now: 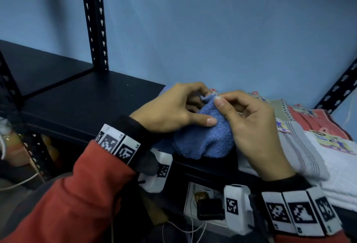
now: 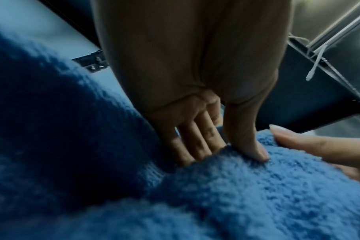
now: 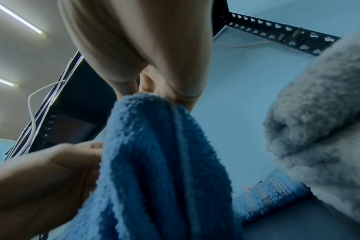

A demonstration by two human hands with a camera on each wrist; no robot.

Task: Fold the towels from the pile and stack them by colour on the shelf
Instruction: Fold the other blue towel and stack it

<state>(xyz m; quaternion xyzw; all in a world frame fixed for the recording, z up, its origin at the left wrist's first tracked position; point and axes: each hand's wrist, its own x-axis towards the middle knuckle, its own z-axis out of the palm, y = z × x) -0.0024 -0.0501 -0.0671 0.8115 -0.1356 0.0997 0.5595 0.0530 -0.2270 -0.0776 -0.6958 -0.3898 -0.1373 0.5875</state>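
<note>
Both my left hand [image 1: 170, 109] and right hand [image 1: 249, 125] pinch the top of the blue towel [image 1: 204, 136] at the shelf's [image 1: 92, 96] front edge, so if one pinch slips, I think it drops off

A storeroom: black slotted-steel shelf [image 1: 81, 96] against a bare blue wall [image 1: 212, 30].

The head view looks forward and down on the black shelf [image 1: 92, 96], both hands near its 6 o'clock edge. Each wrist view sits very close beneath its own palm, tilted upward; all three share the blue towel [image 1: 208, 136] [image 2: 257, 186] [image 3: 154, 162].
</note>
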